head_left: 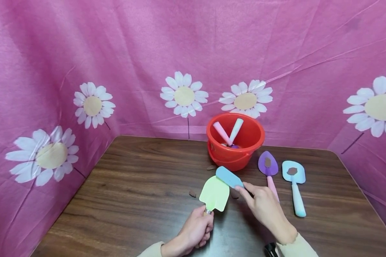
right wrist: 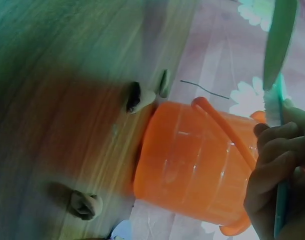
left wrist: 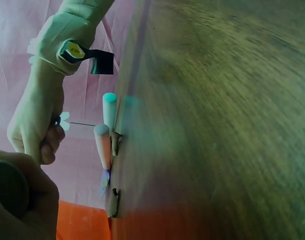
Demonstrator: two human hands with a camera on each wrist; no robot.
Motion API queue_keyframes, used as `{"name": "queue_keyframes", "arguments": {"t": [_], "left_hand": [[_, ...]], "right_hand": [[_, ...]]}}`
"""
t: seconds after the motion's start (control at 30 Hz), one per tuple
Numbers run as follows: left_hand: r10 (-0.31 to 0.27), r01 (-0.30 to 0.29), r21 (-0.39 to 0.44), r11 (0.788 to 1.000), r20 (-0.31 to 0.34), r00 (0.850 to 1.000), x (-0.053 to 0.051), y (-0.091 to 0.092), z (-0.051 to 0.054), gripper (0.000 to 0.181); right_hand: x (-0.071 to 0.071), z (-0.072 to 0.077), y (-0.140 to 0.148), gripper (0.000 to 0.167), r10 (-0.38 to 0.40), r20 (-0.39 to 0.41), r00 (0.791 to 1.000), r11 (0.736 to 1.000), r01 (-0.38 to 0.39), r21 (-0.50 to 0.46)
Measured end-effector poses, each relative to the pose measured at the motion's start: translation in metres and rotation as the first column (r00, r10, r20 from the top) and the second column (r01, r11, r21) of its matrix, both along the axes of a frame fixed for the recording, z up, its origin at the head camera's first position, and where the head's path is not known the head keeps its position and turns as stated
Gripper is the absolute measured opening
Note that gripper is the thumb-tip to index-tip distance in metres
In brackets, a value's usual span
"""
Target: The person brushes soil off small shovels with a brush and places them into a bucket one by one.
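While the left hand (head_left: 197, 226) is curling its fingers round the handle of a yellow-green toy shovel (head_left: 214, 194), the right hand (head_left: 267, 208) is pinching a blue brush (head_left: 229, 177) between its thumb and fingers. Shovel and brush are being held out over the table (head_left: 141, 175), in front of the bucket. From the head view the brush is overlapping the far right edge of the shovel's blade; whether they are touching, I cannot tell. Pale bristles (right wrist: 272, 107) are showing on the brush in the right wrist view, close to the blade.

Three small brown pieces are lying around the blade: one (head_left: 192, 193) to its left, one (head_left: 211, 167) near the bucket's base, and one (head_left: 234, 195) between the blade and the right hand.

Behind these, a red bucket (head_left: 229, 159) is standing upright, its red carrying handle hanging down in front. Two more handles, one pink (head_left: 222, 132) and one pale mint (head_left: 236, 130), are leaning inside it. To the right, a purple shovel (head_left: 263, 161) with a pink handle and a light-blue shovel (head_left: 287, 167) are lying side by side, each showing a brown patch mid-blade. Pink cloth (head_left: 141, 46) printed with white daisies is hanging round the table.
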State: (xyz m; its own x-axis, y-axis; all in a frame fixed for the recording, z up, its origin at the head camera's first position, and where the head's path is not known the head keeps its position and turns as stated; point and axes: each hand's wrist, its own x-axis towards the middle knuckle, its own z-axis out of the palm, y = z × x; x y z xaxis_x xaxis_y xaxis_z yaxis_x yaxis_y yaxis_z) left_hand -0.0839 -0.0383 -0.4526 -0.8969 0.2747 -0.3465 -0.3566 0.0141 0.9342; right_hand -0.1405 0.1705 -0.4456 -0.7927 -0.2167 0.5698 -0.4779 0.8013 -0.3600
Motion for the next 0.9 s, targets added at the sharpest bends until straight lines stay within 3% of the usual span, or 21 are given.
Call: {"name": "queue_keyframes", "arguments": {"t": [0.2,0.3,0.4,0.5,0.8,0.9], "left_hand": [[-0.012,0.012,0.008,1.000,0.002,1.000,0.000,0.002,-0.004,0.009],[-0.009,0.009,0.013,1.000,0.006,1.000,-0.001,0.002,-0.005,0.012],[0.001,-0.001,0.016,1.000,0.011,1.000,-0.003,0.002,-0.004,0.013],[0.006,-0.006,0.007,1.000,0.008,1.000,-0.003,0.002,-0.003,0.013],[0.007,-0.007,-0.014,1.000,-0.011,1.000,-0.002,0.001,0.000,0.004],[0.001,-0.002,-0.031,1.000,-0.027,1.000,-0.002,0.000,0.001,0.005]], "right_hand": [[0.004,0.007,-0.002,0.011,0.001,0.022,1.000,0.998,-0.002,0.058],[0.012,0.012,-0.005,0.013,0.089,0.002,0.996,0.993,-0.089,0.082],[0.018,0.015,-0.007,0.020,0.205,0.009,0.979,0.973,-0.205,0.111],[0.022,0.017,-0.007,0.020,0.259,0.032,0.965,0.958,-0.261,0.118],[0.017,0.011,0.001,0.008,0.300,0.075,0.951,0.951,-0.304,0.050],[0.012,0.008,0.005,0.004,0.281,0.083,0.956,0.957,-0.285,0.043]]}}
